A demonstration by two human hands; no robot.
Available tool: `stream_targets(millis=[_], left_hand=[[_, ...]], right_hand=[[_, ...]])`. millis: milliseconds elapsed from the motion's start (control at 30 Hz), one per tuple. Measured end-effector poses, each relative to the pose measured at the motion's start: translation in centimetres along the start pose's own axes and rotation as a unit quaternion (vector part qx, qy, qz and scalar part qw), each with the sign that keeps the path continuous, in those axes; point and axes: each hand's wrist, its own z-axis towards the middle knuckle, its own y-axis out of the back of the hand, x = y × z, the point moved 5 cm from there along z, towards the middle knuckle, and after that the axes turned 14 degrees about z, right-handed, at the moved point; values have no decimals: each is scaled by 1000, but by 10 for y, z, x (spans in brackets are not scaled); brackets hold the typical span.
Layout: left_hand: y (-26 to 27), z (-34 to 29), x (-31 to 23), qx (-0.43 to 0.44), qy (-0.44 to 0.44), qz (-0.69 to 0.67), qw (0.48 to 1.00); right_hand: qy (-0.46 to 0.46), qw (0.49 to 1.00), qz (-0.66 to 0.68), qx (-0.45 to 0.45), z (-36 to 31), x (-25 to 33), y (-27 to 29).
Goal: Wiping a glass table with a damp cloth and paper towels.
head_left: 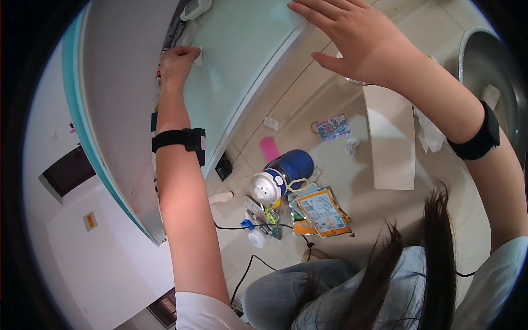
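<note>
My left hand [179, 61] is closed at the far left side of a pale green, smooth tabletop [245, 60]. Between its fingertips shows a small white piece [198, 56], like tissue or cloth, against the surface. My right hand [360, 38] is open, its fingers stretched out and thumb apart, at the tabletop's white front edge [264, 82]. Nothing shows in that hand. Whether its fingertips touch the edge I cannot tell. Black straps circle both my forearms.
On the tiled floor lie a blue jug [294, 168] with a white lid, orange packets [324, 212], a pink card [269, 148] and a long white board [391, 143]. A metal basin [465, 52] stands far right. A black cable [250, 269] runs near my legs.
</note>
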Motion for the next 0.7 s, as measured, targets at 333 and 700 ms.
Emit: stream_targets(millis=[333,700], left_hand=[[-10,15,6,-112,79,70,988],[-37,-32,76,-245,171,-180,937]], right_hand=[[3,1000,5,-3,2,-1,-1],[-2,1000,12,-15,1,0,3]])
